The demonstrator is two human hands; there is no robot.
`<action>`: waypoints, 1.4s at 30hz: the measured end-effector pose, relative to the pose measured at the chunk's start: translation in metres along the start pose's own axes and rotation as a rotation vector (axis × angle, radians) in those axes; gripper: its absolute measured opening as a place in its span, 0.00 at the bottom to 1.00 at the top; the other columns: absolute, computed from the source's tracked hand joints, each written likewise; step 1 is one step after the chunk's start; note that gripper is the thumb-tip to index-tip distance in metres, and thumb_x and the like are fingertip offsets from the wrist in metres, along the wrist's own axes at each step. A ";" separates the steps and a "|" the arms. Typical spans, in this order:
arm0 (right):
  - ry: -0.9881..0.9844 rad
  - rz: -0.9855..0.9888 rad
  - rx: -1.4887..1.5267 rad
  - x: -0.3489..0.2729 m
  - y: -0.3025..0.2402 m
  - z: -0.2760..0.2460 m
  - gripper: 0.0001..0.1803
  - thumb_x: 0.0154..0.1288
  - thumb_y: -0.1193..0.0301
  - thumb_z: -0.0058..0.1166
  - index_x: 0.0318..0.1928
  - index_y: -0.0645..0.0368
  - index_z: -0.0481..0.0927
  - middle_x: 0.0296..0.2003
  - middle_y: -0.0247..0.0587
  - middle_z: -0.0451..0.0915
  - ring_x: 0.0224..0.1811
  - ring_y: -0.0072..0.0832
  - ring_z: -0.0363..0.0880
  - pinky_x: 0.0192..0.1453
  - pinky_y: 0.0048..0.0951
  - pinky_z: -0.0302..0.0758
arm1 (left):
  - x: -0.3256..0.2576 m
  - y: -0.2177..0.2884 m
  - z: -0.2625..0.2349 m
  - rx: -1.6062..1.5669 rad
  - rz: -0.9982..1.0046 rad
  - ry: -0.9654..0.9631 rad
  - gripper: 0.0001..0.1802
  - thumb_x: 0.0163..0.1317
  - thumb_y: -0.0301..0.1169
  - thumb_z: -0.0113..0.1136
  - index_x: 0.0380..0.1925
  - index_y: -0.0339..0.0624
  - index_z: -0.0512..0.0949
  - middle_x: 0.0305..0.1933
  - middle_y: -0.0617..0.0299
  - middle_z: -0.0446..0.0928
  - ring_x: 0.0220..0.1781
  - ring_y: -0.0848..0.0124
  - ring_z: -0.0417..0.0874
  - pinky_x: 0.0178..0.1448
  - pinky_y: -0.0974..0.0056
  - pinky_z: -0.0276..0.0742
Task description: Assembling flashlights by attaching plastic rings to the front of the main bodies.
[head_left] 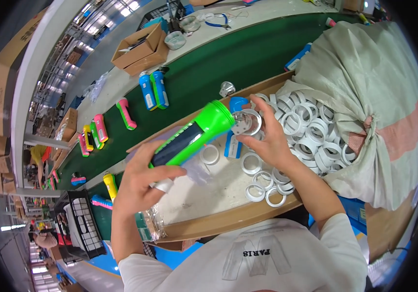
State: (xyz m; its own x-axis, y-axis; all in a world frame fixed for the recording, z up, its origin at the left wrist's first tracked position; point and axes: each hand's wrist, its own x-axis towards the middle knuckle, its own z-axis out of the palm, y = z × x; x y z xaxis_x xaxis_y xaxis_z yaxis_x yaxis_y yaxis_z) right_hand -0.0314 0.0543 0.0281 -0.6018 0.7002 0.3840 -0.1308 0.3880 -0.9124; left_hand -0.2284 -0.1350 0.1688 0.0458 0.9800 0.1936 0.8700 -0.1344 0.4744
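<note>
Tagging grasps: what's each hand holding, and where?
Left hand: green flashlight, gripped around its narrower end, away from the flared head. Right hand: white ring, pinched by its rim.

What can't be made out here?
Head view:
Lower end of the green flashlight: partly behind the left hand.
Edge of the held white ring: partly behind the right hand.
Ring pile, lower layers: covered from above.
Inside of the sack: hidden by its cloth.
Distant person: too small for detail.
</note>
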 end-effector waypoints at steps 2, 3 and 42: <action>-0.091 -0.019 -0.022 -0.002 0.003 0.002 0.48 0.47 0.80 0.68 0.68 0.59 0.56 0.58 0.46 0.68 0.59 0.32 0.70 0.59 0.30 0.72 | -0.005 0.009 0.002 0.092 0.050 -0.011 0.18 0.43 0.25 0.65 0.37 0.52 0.85 0.55 0.45 0.72 0.52 0.49 0.76 0.53 0.55 0.72; -0.136 -0.048 0.010 -0.001 0.001 0.011 0.48 0.46 0.80 0.68 0.68 0.59 0.56 0.58 0.46 0.68 0.59 0.32 0.70 0.58 0.29 0.72 | -0.016 0.015 -0.003 0.152 0.038 -0.015 0.19 0.42 0.24 0.65 0.38 0.53 0.85 0.56 0.45 0.72 0.53 0.48 0.76 0.54 0.54 0.72; -1.149 0.115 -0.373 -0.027 -0.127 0.018 0.35 0.53 0.85 0.61 0.63 0.67 0.64 0.45 0.53 0.76 0.45 0.38 0.77 0.46 0.36 0.76 | -0.157 0.044 0.068 -0.587 -0.249 0.093 0.34 0.43 0.26 0.60 0.57 0.45 0.73 0.44 0.52 0.72 0.42 0.51 0.77 0.45 0.54 0.74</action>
State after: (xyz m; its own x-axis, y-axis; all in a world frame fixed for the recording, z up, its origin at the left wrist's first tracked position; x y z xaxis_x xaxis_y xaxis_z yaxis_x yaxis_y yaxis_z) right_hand -0.0128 -0.0251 0.1309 -0.9678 -0.1242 -0.2191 0.0907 0.6397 -0.7632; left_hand -0.1642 -0.2844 0.1010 -0.1884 0.9790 0.0779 0.4341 0.0119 0.9008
